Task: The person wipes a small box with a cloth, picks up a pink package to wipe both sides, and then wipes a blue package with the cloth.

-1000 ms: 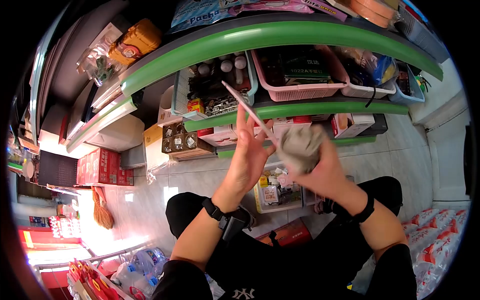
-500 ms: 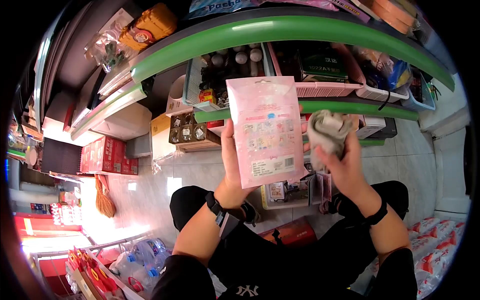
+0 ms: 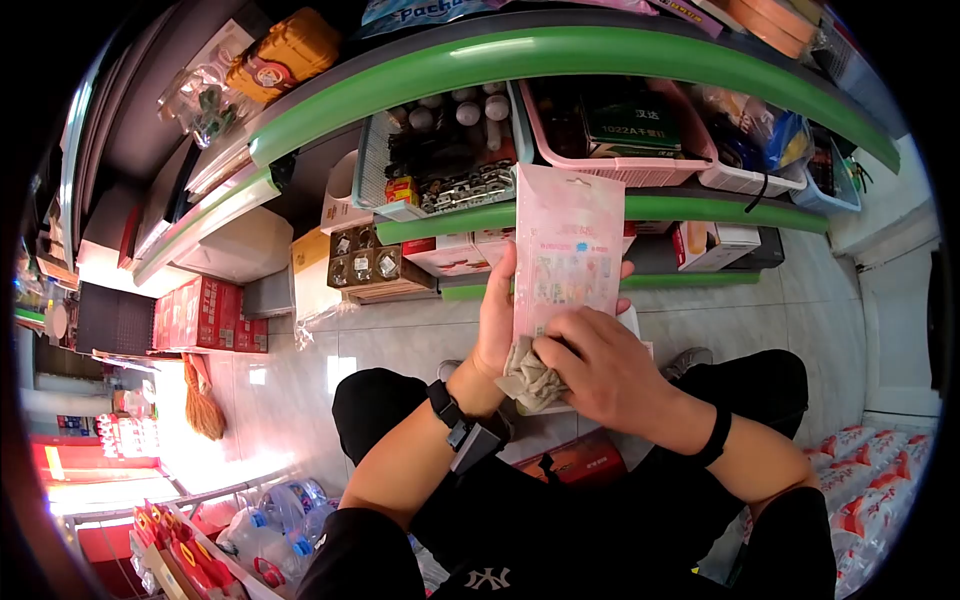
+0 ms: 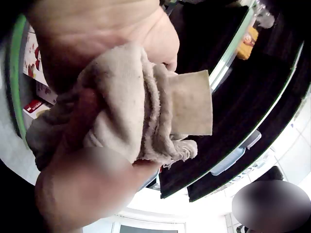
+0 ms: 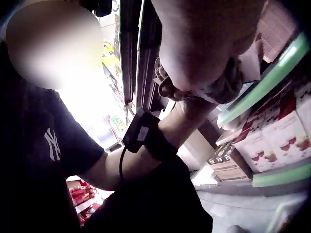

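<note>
A flat pink package (image 3: 568, 240) stands upright in the left hand (image 3: 494, 325), whose fingers curl behind it and show at its right edge in the head view. The right hand (image 3: 610, 375) grips a crumpled grey-beige cloth (image 3: 533, 377) and presses it on the package's lower part. Folds of the cloth (image 4: 119, 102) cover most of the package in the left wrist view, with the right hand (image 4: 92, 187) around them. Seen from the right wrist, the right hand (image 5: 209, 43) hides most of the cloth (image 5: 226, 85).
Shelves with green edges (image 3: 600, 55) run across the top, holding a blue basket (image 3: 375, 165), a pink basket (image 3: 620, 165) and a white basket (image 3: 750, 180). Boxed glasses (image 3: 365, 262) stand at the lower shelf's left. Beneath the hands lies a red box (image 3: 590, 462) between the legs.
The right hand has brought the cloth from the package's right side onto its lower front. The package has turned to face the head view, then shifted right and narrowed in view.
</note>
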